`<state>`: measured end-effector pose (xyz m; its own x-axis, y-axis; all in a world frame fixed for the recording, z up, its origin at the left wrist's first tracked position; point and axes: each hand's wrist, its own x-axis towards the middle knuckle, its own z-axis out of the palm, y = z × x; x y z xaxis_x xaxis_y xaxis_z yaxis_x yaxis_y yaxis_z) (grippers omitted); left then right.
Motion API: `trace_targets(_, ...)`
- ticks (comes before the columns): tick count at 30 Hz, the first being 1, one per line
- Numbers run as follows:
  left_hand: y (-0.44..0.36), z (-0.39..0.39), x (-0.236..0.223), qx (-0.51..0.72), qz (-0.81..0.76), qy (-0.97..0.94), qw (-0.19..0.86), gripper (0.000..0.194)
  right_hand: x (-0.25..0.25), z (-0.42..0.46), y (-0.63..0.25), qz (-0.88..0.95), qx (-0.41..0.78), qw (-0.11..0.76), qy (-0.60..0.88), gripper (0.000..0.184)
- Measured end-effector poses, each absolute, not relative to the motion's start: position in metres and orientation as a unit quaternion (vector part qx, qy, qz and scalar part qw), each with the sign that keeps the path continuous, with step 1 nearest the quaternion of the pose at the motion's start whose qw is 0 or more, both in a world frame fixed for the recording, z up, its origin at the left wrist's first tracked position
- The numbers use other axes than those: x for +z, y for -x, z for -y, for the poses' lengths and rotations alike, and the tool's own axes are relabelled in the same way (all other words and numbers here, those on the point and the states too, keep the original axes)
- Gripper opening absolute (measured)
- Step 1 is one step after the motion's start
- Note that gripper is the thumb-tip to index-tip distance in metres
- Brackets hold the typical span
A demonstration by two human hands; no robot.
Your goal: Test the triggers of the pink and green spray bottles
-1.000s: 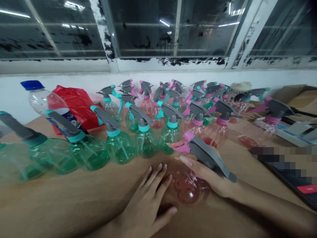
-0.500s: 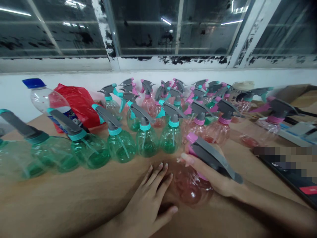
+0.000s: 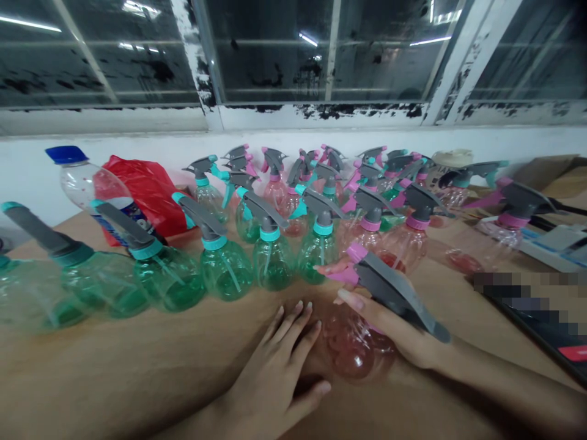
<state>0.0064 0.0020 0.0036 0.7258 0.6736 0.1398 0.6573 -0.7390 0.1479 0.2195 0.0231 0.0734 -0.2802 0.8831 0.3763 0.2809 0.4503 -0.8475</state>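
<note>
A pink spray bottle (image 3: 351, 351) with a grey and pink trigger head stands in front of me. My right hand (image 3: 389, 318) is closed around its neck, thumb on the near side, a finger reaching out by the pink trigger. Flat on the wooden table (image 3: 151, 373), my left hand (image 3: 279, 360) lies with its fingers outstretched, just left of the bottle and holding nothing. Beyond the hands, a green spray bottle (image 3: 320, 253) and a pink spray bottle (image 3: 410, 244) stand in a row with several others.
More spray bottles crowd toward the wall. At the back left are a clear bottle with a blue cap (image 3: 76, 177) and a red plastic bag (image 3: 153, 198). A dark flat device (image 3: 541, 333), partly blurred out, lies on the right, with cardboard (image 3: 545, 177) behind.
The right hand's finger has stretched out to the left by the trigger, and the pink trigger now shows. The left hand and the bottle stay in place.
</note>
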Motion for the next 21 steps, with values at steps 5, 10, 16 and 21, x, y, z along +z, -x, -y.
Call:
trace_targets(5,-0.0057,-0.0014,0.0035,0.092,-0.36,-0.927,0.045,0.062,0.0748,-0.0226,-0.2198,0.725,0.346,0.44,0.402,0.024)
trace_targets(10,-0.0059,-0.002,0.0042,0.097,-0.36,-0.927,0.045,0.062,0.0731,-0.0224,-0.2203,0.737,0.325,0.448,0.389,0.022)
trace_targets(16,-0.0064,-0.0019,0.004,0.089,-0.36,-0.928,0.041,0.062,0.0734,-0.0221,-0.2203,0.732,0.316,0.448,0.404,0.023)
trace_targets(21,-0.0066,-0.0009,0.0056,0.082,-0.362,-0.928,0.041,0.061,0.074,-0.0219,-0.22,0.737,0.326,0.433,0.405,0.024)
